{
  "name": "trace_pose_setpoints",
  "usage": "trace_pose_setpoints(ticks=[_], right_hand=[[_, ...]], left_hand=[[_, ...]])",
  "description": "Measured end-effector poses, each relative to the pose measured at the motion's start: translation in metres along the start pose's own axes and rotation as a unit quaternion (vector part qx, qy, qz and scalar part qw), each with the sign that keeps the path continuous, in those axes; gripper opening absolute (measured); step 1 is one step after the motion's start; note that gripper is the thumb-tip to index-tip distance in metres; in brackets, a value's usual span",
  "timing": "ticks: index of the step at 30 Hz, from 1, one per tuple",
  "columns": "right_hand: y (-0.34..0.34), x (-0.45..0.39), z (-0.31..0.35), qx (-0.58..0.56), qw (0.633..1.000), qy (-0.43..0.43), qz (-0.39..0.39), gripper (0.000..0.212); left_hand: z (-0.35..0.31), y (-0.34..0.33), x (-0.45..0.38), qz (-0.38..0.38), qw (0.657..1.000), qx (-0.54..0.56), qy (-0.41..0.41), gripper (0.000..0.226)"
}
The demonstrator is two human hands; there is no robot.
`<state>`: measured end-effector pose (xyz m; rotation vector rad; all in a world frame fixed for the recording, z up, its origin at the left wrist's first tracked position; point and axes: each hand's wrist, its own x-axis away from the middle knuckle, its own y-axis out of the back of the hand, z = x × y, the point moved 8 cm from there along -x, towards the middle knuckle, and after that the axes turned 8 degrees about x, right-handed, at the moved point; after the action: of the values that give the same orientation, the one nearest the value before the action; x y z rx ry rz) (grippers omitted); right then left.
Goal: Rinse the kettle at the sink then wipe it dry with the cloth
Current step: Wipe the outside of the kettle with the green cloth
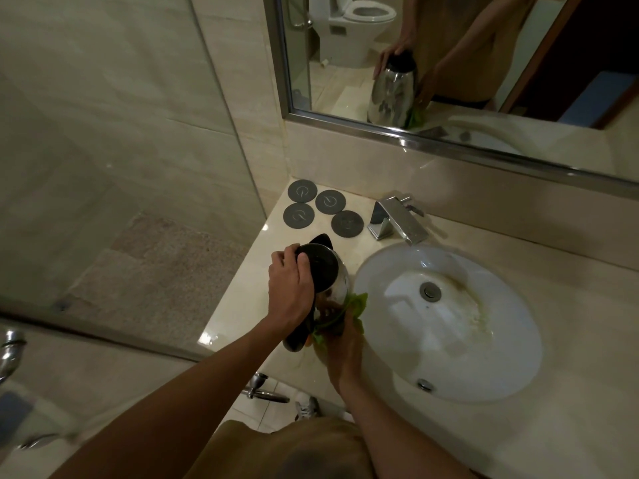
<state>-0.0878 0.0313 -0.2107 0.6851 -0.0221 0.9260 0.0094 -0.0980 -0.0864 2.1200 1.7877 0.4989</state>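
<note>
A: Where's the kettle?

B: On the counter beside the sink, the left hand gripping its black lid end; below that grip, the right hand presses the green cloth against it.

A: Handling?

B: Wet steel, probably slippery; the handle is the safer hold.

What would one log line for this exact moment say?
stage: wiping | left hand: grips kettle top | right hand: presses green cloth on kettle side | place: counter beside sink | tap: no water seen
</note>
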Motion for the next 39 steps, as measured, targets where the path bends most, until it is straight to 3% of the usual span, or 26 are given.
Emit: trace_pose_setpoints(ticks=[2,4,9,11,13,14,16,17,21,23,27,31,33,35,39], right_hand=[[0.003,0.004,0.009,-0.062,0.998,0.015,0.012,0.051],[0.012,0.007,0.015,-0.01,0.999,0.033,0.02,0.052],[0.025,0.01,0.049,0.066,0.981,0.178,-0.03,0.089],[0.017,0.004,0.052,0.093,0.98,0.177,-0.01,0.1],[0.013,0.002,0.058,0.095,0.977,0.192,0.015,0.103],[0.013,0.002,0.062,0.073,0.976,0.203,0.024,0.094],[0.015,0.0,0.063,-0.014,0.987,0.154,0.03,0.063],[0.016,-0.003,0.059,-0.028,0.99,0.134,0.021,0.058],[-0.022,-0.001,0.013,-0.122,0.975,-0.089,0.16,0.062],[-0.028,0.002,0.005,-0.128,0.969,-0.139,0.158,0.062],[-0.018,0.011,0.039,-0.183,0.97,-0.072,0.14,0.047],[0.007,0.002,0.057,-0.165,0.983,0.034,0.072,0.071],[0.02,-0.006,0.064,-0.162,0.983,0.061,0.056,0.073],[0.023,-0.015,0.059,-0.18,0.98,0.045,0.072,0.07],[0.012,-0.032,0.033,-0.249,0.954,-0.073,0.151,0.077]], left_hand=[[0.001,0.001,0.0,0.0,1.0,-0.002,-0.001,0.036],[0.002,0.001,-0.001,0.0,1.0,-0.004,-0.001,0.035],[0.003,0.001,-0.002,-0.001,1.0,-0.001,-0.002,0.036],[0.005,0.001,-0.002,-0.003,1.0,-0.006,0.0,0.037],[0.002,0.0,-0.002,0.002,1.0,-0.008,-0.004,0.037],[0.001,0.0,-0.001,0.006,1.0,-0.009,-0.005,0.037],[0.001,-0.001,-0.001,0.012,1.0,-0.02,-0.009,0.04],[0.001,-0.001,-0.001,0.016,0.999,-0.026,-0.012,0.043],[0.0,0.0,-0.001,0.022,0.999,-0.036,-0.022,0.053],[-0.002,0.0,0.0,0.026,0.999,-0.041,-0.024,0.058],[-0.002,-0.002,-0.001,0.037,0.998,-0.043,-0.031,0.065],[-0.005,-0.005,-0.002,0.064,0.996,-0.042,-0.047,0.066],[-0.009,-0.007,-0.003,0.084,0.993,-0.046,-0.062,0.065],[-0.011,-0.009,-0.004,0.103,0.99,-0.051,-0.077,0.063],[-0.011,-0.015,-0.006,0.147,0.982,-0.06,-0.1,0.058]])
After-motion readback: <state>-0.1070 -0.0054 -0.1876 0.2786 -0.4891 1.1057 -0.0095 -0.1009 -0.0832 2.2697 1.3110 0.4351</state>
